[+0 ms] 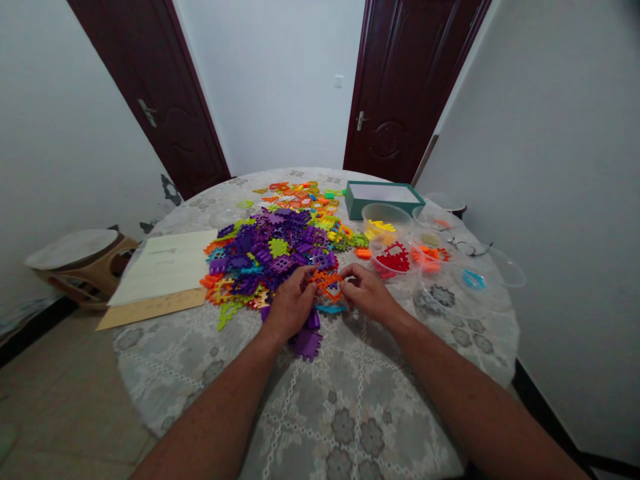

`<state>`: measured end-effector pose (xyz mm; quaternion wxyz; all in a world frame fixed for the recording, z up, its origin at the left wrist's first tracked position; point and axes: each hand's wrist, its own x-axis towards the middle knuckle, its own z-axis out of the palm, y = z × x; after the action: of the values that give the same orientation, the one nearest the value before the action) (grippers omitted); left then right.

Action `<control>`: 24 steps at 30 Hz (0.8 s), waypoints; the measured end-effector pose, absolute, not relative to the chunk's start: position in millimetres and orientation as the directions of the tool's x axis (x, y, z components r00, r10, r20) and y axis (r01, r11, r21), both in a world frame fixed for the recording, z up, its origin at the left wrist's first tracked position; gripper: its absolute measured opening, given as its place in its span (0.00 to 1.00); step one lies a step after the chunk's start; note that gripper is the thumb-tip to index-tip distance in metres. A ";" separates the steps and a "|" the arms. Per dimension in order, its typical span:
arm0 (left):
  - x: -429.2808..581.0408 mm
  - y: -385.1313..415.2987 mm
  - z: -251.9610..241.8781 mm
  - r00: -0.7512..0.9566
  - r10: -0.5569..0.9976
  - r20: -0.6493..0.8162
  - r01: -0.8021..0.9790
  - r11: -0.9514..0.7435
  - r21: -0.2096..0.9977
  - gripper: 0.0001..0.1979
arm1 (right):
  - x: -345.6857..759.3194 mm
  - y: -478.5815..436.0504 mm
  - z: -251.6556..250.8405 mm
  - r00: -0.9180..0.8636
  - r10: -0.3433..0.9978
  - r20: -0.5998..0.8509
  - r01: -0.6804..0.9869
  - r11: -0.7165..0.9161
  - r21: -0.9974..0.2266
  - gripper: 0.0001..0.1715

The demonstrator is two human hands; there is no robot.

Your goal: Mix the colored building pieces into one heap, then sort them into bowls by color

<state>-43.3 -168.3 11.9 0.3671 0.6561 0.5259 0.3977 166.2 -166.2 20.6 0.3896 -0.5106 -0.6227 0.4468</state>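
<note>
We look down over a round surface (pixel 350 400) covered with a pale, flower-patterned cloth. Our two bare forearms reach in from the bottom edge and meet near the middle.

Our left hand (pixel 293 303) and right hand (pixel 367 293) come together on a small cluster of orange lattice pieces (pixel 327 283), flat plastic building tiles with notched edges. Each grip is closed, fingertips pinching the cluster from its own side, left hand on the left edge and right hand on the right. The cluster sits just above the cloth at the near edge of the pile; we cannot tell whether it rests on the cloth or is lifted clear.

Just behind the hands spreads a large pile of plastic tiles (pixel 280 247), mostly purple, with orange, green and yellow mixed in towards the far side. A loose purple tile (pixel 306 343) lies by our left wrist, and a teal tile (pixel 330 309) lies on the cloth between the hands.

To the right of the pile stand clear plastic bowls: one with red tiles (pixel 395 257) just beyond our right hand, one with yellow tiles (pixel 385 223) behind it, one with orange tiles (pixel 433 257) further right, and one with a blue tile (pixel 473 280) near the right edge. A green box (pixel 383 197) sits at the far side.

On the left lie a sheet of paper (pixel 167 263) and a strip of brown cardboard (pixel 150 308). A low stool (pixel 80 257) stands on the floor to the left. Two dark doors (pixel 400 87) close off the white walls behind.
</note>
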 end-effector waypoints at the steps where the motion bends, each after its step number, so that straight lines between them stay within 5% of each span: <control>1: -42.9 -169.3 13.7 0.141 0.980 0.138 0.398 -0.183 0.899 0.22 | 165.8 -166.5 21.0 -0.171 0.985 0.023 0.270 0.070 -0.960 0.10; 8: -40.3 -173.7 21.4 0.323 0.933 0.159 0.295 -0.259 0.919 0.24 | 166.8 -163.9 23.0 -0.220 0.975 0.003 0.141 0.035 -0.989 0.10; 14: -43.4 -177.4 21.4 0.436 0.869 0.233 0.463 -0.439 0.770 0.29 | 184.9 -165.9 41.9 -0.185 0.969 0.163 0.245 0.206 -0.947 0.20; 19: -47.0 -182.9 17.5 0.634 0.725 0.268 0.591 -0.678 0.437 0.29 | 226.4 -172.8 76.5 0.035 0.801 0.597 0.656 0.432 -0.619 0.12; 24: -49.3 -185.1 14.9 0.668 0.722 0.179 0.655 -0.685 0.319 0.25 | 288.4 -165.3 87.2 0.232 0.600 0.765 0.902 0.162 -0.400 0.15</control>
<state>-49.3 -185.1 14.9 0.1146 0.9061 0.3798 0.1470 288.4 -165.3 87.2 0.4717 -0.6273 -0.5987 -0.1598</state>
